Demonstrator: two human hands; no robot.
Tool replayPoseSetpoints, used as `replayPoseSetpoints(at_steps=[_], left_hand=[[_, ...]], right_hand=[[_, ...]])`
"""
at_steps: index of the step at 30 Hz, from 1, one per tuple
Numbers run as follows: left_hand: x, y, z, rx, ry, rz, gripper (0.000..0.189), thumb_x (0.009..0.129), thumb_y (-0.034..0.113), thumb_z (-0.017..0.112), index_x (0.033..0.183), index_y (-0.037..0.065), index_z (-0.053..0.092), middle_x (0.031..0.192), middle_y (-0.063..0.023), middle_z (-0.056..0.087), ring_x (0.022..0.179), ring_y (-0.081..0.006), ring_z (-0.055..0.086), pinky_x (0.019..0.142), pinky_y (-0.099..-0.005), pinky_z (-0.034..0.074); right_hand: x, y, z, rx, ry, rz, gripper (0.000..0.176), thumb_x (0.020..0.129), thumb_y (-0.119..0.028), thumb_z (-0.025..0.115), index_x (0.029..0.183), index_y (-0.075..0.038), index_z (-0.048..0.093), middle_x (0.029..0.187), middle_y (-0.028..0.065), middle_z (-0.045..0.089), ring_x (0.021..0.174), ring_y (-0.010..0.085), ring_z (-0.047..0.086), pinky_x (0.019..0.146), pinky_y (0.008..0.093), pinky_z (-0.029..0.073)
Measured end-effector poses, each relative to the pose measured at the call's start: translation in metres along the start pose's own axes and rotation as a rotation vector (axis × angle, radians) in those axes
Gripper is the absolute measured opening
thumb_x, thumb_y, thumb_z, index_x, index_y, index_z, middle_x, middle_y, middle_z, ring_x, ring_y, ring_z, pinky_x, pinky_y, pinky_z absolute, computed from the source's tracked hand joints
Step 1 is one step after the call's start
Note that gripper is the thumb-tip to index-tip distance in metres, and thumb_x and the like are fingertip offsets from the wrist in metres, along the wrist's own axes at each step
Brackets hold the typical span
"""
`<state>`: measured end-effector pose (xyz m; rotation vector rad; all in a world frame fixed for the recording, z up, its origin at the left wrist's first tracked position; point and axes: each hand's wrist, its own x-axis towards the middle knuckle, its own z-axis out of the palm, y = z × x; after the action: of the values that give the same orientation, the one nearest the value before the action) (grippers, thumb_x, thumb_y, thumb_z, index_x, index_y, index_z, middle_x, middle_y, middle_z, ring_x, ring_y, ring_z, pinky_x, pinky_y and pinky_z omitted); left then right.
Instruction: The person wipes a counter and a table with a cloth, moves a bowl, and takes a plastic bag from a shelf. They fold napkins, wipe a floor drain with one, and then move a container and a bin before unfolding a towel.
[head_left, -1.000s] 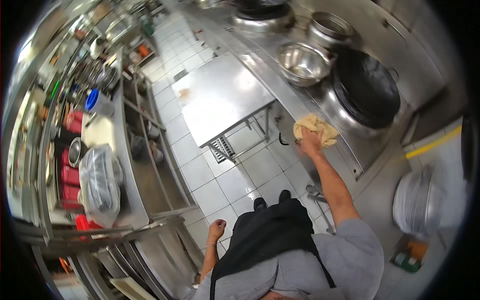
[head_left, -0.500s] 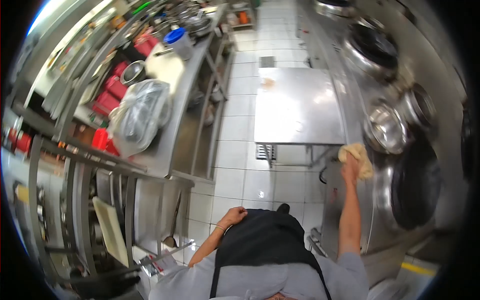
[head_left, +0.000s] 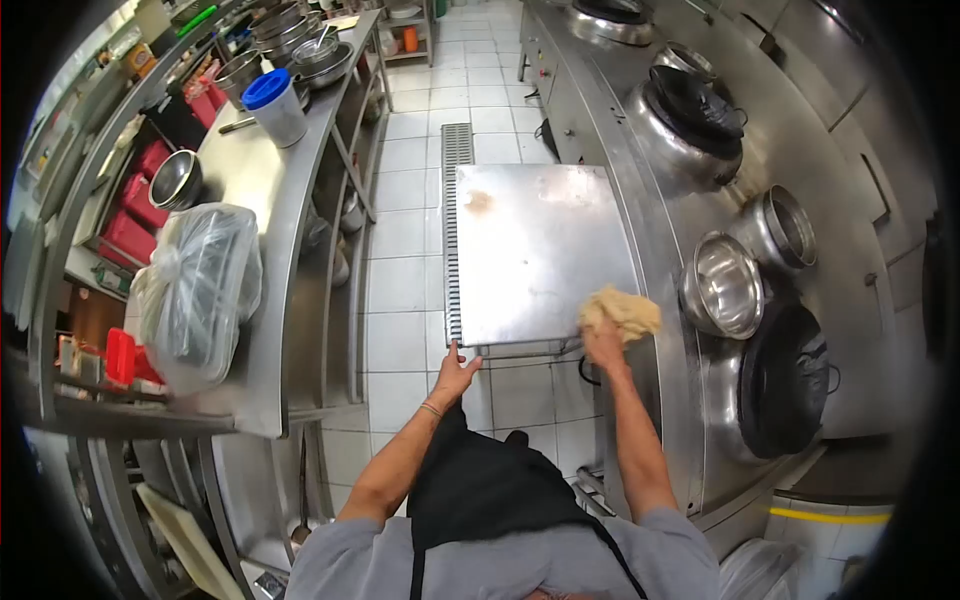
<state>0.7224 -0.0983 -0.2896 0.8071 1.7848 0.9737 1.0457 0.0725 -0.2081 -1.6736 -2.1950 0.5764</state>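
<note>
A crumpled yellowish cloth (head_left: 622, 312) is in the grip of my right hand (head_left: 603, 346), over the near right corner of a small steel table (head_left: 540, 255). My left hand (head_left: 455, 375) is at the near left corner of that table, its index finger reaching to the edge and its thumb held apart. Nothing shows in the left hand. A brownish patch (head_left: 480, 203) marks the far left of the tabletop. The fingertips of my right hand are partly hidden by the cloth.
At right, a steel range counter (head_left: 668, 390) carries a steel bowl (head_left: 723, 287), a pot (head_left: 785, 228) and dark woks (head_left: 785, 380). Along the left counter (head_left: 268, 330) stand a bagged plastic container (head_left: 205, 290) and a blue-lidded tub (head_left: 275, 110). A floor drain (head_left: 452, 280) runs beside the table.
My right hand has brought the cloth left, from the range counter's edge to the table corner. My left hand has gone from the apron forward to the table. The view has shifted closer.
</note>
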Motion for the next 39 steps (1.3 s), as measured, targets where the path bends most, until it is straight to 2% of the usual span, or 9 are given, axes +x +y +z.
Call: replayPoseSetpoints(at_steps=[5,13,19,25,29,30,31,33,39], left_hand=[[0.031,-0.013,0.03,-0.165,0.059,0.079,0.072,0.09,0.013,0.064,0.152,0.001,0.029,0.085,-0.0125,0.067,0.075,-0.0157,0.064,0.063,-0.0327,0.053],[0.014,0.046,0.009,-0.625,-0.07,-0.208,0.077,0.097,0.019,0.062,0.159,0.008,0.017,0.08,-0.0031,0.061,0.071,-0.01,0.057,0.062,-0.0262,0.051],[0.022,0.024,0.013,-0.433,-0.082,-0.114,0.076,0.1,0.021,0.061,0.158,0.008,0.015,0.083,-0.0034,0.062,0.071,-0.0093,0.058,0.068,-0.0254,0.052],[0.022,0.018,0.013,-0.464,-0.083,-0.094,0.075,0.098,0.026,0.063,0.158,0.008,0.021,0.074,-0.0006,0.061,0.065,-0.0078,0.056,0.063,-0.0249,0.05],[0.025,0.036,-0.004,-0.338,-0.164,-0.142,0.076,0.096,0.025,0.065,0.157,0.008,0.022,0.113,-0.0172,0.069,0.078,-0.0195,0.065,0.076,-0.0319,0.053],[0.021,0.032,-0.005,-0.323,-0.151,-0.114,0.077,0.096,0.026,0.065,0.157,0.008,0.022,0.119,-0.0192,0.066,0.084,-0.0233,0.066,0.079,-0.0341,0.053],[0.024,0.027,-0.001,-0.302,-0.139,-0.08,0.077,0.095,0.026,0.064,0.157,0.008,0.022,0.126,-0.0212,0.063,0.09,-0.027,0.067,0.083,-0.0363,0.052],[0.031,0.014,0.004,-0.251,-0.1,0.028,0.077,0.094,0.027,0.064,0.157,0.007,0.023,0.132,-0.0242,0.06,0.101,-0.0331,0.067,0.088,-0.0397,0.051],[0.056,0.003,-0.012,0.024,-0.327,0.085,0.081,0.095,0.026,0.061,0.158,0.007,0.015,0.125,-0.0266,0.062,0.111,-0.0356,0.063,0.094,-0.042,0.049]], right_hand=[[0.069,-0.06,0.007,-0.327,-0.112,0.139,0.073,0.095,-0.048,0.048,0.149,0.0,0.034,0.153,0.0233,0.036,0.145,0.0402,0.027,0.119,0.0603,0.001],[0.244,-0.081,0.054,-0.302,-0.019,0.429,0.078,0.097,-0.054,0.042,0.155,-0.005,0.025,0.158,0.0179,0.03,0.146,0.0356,0.026,0.116,0.0663,-0.001],[0.301,-0.225,0.161,-0.249,0.024,-0.08,0.067,0.093,-0.049,0.048,0.143,-0.004,0.044,0.147,0.0199,0.046,0.142,0.0378,0.034,0.116,0.066,0.004],[0.304,-0.318,0.252,0.319,-0.259,-0.506,0.034,0.085,-0.012,0.057,0.119,-0.004,0.059,0.111,0.0212,0.065,0.116,0.0409,0.055,0.11,0.0537,0.03],[0.31,-0.335,0.292,0.564,-0.02,-0.5,0.036,0.083,0.001,0.049,0.116,0.001,0.062,0.108,0.0206,0.067,0.103,0.0401,0.062,0.096,0.0457,0.048],[0.318,-0.329,0.287,0.198,0.215,-0.77,0.04,0.081,0.005,0.048,0.119,0.001,0.061,0.108,0.0195,0.067,0.099,0.0374,0.064,0.092,0.0428,0.051],[0.315,-0.351,0.237,0.62,-0.128,-0.523,0.041,0.08,0.005,0.048,0.118,0.001,0.062,0.112,0.0188,0.067,0.103,0.0343,0.065,0.093,0.0407,0.051],[0.31,-0.361,0.185,0.834,-0.107,-0.335,0.044,0.079,0.008,0.045,0.118,0.002,0.064,0.113,0.0161,0.068,0.106,0.027,0.065,0.096,0.0344,0.05],[0.288,-0.297,0.064,0.334,0.189,-0.399,0.049,0.078,0.01,0.046,0.123,-0.002,0.063,0.116,0.0187,0.063,0.112,0.0343,0.06,0.1,0.0397,0.046]])
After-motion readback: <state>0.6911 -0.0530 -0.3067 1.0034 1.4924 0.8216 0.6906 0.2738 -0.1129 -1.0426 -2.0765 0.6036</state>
